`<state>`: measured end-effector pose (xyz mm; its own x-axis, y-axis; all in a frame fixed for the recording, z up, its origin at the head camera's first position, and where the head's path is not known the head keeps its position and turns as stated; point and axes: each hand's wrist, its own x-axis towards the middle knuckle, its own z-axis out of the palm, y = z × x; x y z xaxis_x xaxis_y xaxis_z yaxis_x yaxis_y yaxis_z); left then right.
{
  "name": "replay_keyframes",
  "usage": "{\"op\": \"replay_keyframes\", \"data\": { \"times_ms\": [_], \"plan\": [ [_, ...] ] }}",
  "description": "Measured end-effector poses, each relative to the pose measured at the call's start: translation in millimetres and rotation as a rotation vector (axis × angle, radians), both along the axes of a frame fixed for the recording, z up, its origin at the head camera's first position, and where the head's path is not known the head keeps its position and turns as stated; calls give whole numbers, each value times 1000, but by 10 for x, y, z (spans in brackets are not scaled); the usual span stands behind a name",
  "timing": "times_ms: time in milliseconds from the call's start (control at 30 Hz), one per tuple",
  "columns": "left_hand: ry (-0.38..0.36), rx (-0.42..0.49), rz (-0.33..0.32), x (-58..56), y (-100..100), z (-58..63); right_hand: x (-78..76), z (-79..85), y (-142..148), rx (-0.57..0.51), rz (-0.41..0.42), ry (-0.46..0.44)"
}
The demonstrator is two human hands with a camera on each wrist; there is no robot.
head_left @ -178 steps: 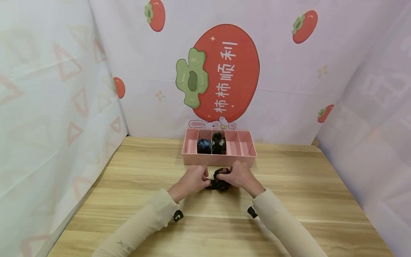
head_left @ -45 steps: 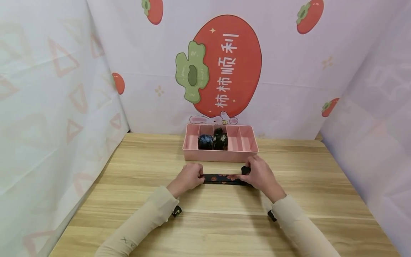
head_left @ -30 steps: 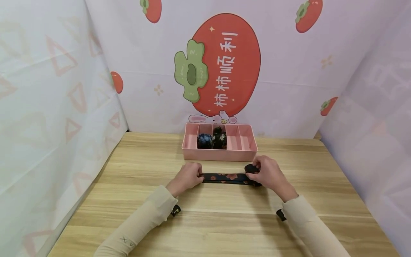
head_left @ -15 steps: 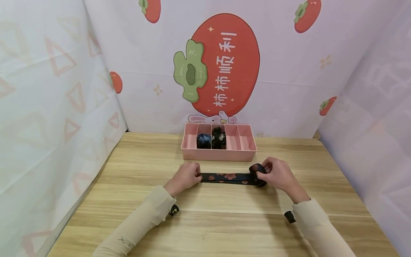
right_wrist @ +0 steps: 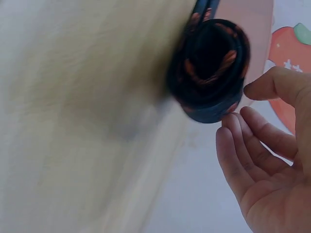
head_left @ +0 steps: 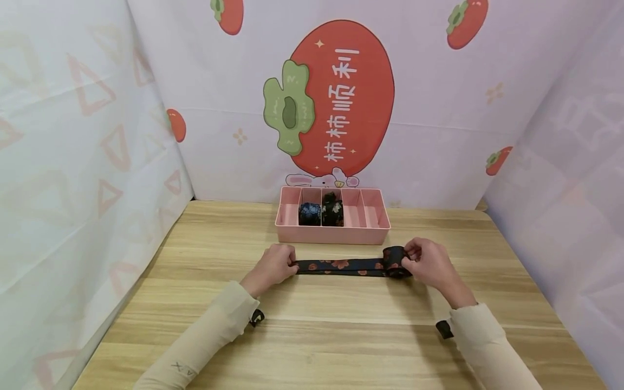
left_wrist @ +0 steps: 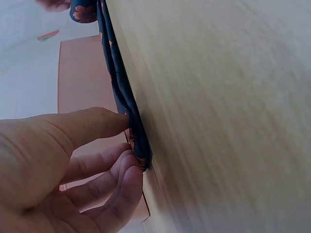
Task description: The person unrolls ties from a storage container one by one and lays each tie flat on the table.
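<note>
A dark navy necktie with orange-red flowers lies stretched sideways across the wooden table, its flat band (head_left: 341, 265) ending in a coiled roll (head_left: 396, 262) at the right. My left hand (head_left: 274, 266) pinches the band's left end; in the left wrist view the thumb and fingertips close on the folded edge (left_wrist: 129, 104). Around the outer side of the roll curl the fingers of my right hand (head_left: 431, 265). The right wrist view looks into the coil (right_wrist: 211, 70), with thumb and fingertips right at its outer layer.
Behind the hands stands a pink divided box (head_left: 333, 235). Two of its compartments hold a blue patterned roll (head_left: 310, 214) and a black floral roll (head_left: 333, 212). A printed persimmon cloth (head_left: 429, 162) hangs behind it, with pale cloth at both sides.
Earlier both hands were together over the bunched tie. My right hand has since moved right with the roll, lengthening the flat band; lately my left hand shifted slightly left and the roll turned.
</note>
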<state>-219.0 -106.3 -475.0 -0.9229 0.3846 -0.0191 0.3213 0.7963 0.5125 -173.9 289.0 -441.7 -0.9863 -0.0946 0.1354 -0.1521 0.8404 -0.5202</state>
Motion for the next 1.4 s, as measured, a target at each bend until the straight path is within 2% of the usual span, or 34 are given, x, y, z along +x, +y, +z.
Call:
{"op": "replay_keyframes", "data": {
  "times_ms": [167, 300, 433, 600, 900, 1400],
  "plan": [
    [3, -15, 2, -14, -10, 11, -101, 56, -162, 11, 54, 58],
    [-7, -17, 7, -13, -5, 22, -164, 30, -291, 40, 92, 50],
    [-8, -18, 7, -3, -1, 32, -186, -31, -344, 87, 86, 29],
    [-11, -23, 20, -9, -32, 16, -181, -67, -356, 141, 56, 52],
    [-34, -11, 44, 18, -93, 30, -137, -77, -269, 152, 26, 43],
    [-32, -17, 42, 41, -102, 48, -45, 46, -1, 109, -3, -6]
  ]
}}
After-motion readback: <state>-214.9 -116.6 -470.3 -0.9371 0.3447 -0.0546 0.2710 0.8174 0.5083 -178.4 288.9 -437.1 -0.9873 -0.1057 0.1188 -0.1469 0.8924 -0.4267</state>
